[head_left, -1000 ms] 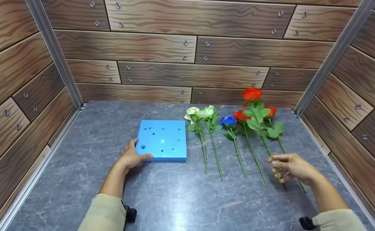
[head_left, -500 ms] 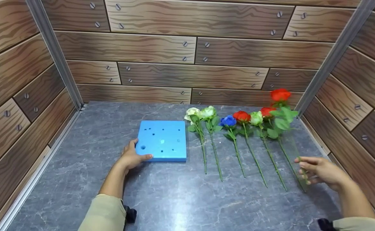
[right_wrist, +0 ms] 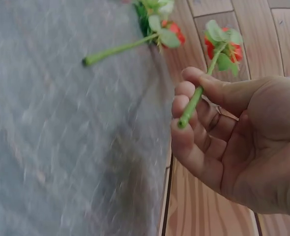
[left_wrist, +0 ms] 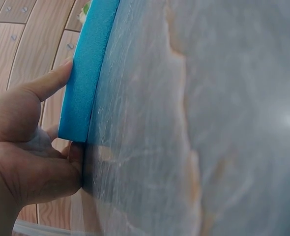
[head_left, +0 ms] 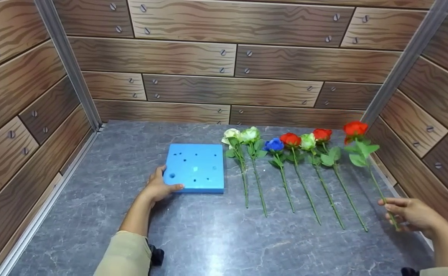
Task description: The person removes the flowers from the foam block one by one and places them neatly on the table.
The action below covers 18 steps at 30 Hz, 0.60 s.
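My left hand (head_left: 158,188) grips the near left corner of a blue foam block (head_left: 205,166) with small holes in its top. In the left wrist view the thumb lies along the block's side face (left_wrist: 83,88), and other fingers are partly hidden behind its corner. At the far right, my right hand (head_left: 412,214) pinches the lower stem of a red rose (head_left: 355,129) between thumb and fingers. The right wrist view shows its cut stem end (right_wrist: 183,120) sticking out past the fingertips, the bloom pointing away.
Between block and right hand lies a row of roses on the grey marbled table (head_left: 247,245): white-green ones (head_left: 250,134), a blue rose (head_left: 274,145), red ones (head_left: 290,139) and a green-white rose (head_left: 307,141). Wood-patterned walls (head_left: 224,88) enclose the back and sides.
My right hand has carried the red rose rightward, from over the other roses to the right of the row, and its bloom has come lower. The left hand and block stay put.
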### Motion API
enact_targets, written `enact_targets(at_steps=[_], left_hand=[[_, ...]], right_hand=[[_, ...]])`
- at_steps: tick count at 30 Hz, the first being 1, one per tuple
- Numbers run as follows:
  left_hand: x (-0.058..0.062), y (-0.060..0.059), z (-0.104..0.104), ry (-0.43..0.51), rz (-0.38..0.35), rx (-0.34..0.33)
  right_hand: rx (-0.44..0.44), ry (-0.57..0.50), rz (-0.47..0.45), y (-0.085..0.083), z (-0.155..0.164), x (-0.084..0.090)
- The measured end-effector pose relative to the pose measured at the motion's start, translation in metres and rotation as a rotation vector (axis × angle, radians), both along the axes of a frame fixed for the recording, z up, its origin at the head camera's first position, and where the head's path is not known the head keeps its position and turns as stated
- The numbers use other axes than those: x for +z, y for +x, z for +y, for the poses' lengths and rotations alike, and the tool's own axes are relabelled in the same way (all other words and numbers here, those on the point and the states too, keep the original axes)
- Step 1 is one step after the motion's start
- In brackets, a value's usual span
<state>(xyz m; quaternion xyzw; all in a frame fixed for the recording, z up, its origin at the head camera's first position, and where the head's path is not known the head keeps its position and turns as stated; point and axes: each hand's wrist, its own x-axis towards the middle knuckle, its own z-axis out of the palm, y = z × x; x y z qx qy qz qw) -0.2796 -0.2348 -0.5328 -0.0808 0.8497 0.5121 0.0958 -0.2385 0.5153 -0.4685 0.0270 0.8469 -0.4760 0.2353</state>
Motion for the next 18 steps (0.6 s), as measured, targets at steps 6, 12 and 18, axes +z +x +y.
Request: enact_targets(at_steps=[6, 12, 18], left_hand=[[0.000, 0.000, 0.000, 0.013, -0.004, 0.000], [0.000, -0.002, 0.000, -0.014, -0.014, 0.002], [-0.001, -0.003, 0.001, -0.016, -0.009, 0.008]], right_hand=[[-0.003, 0.016, -0.028, 0.001, 0.006, -0.008], [-0.030, 0.179, 0.020, -0.006, -0.005, -0.014], [-0.019, 0.269, 0.066, -0.012, -0.017, -0.018]])
